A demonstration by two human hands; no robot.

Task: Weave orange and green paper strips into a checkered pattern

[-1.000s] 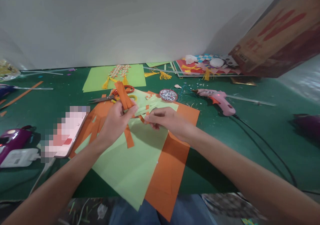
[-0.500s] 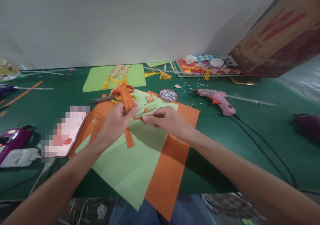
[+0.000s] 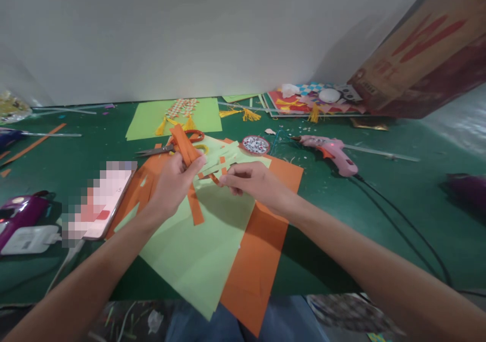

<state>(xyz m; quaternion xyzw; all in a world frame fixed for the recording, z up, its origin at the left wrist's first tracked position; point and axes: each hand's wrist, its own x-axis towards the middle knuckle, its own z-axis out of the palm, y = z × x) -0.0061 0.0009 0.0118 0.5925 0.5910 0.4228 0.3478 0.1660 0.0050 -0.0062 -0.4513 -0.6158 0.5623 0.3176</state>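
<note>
My left hand (image 3: pixel 176 185) is closed on a bundle of orange paper strips (image 3: pixel 184 144), which stick up past the thumb. Pale green paper strips (image 3: pixel 218 160) fan out between the two hands, with short orange pieces crossing them. My right hand (image 3: pixel 250 182) pinches the end of a narrow orange paper strip (image 3: pixel 213 179) at these green strips; its lower fingers are curled. Below lie pale green sheets (image 3: pixel 197 261) over orange sheets (image 3: pixel 261 261). Scissors (image 3: pixel 157 151) with red and yellow handles rest just beyond my left hand, partly hidden by the bundle.
A pink glue gun (image 3: pixel 330 152) with a cord lies at the right. Behind the hands is a round dish of small beads or googly eyes (image 3: pixel 255 145). A phone (image 3: pixel 100 200) lies left. Woven paper pieces with yellow tassels (image 3: pixel 182 110) and a paper bag (image 3: pixel 421 53) stand at the back.
The orange bundle in my left hand has tilted a little to the left. The green strips between the hands have shifted and spread slightly; my right hand has barely moved.
</note>
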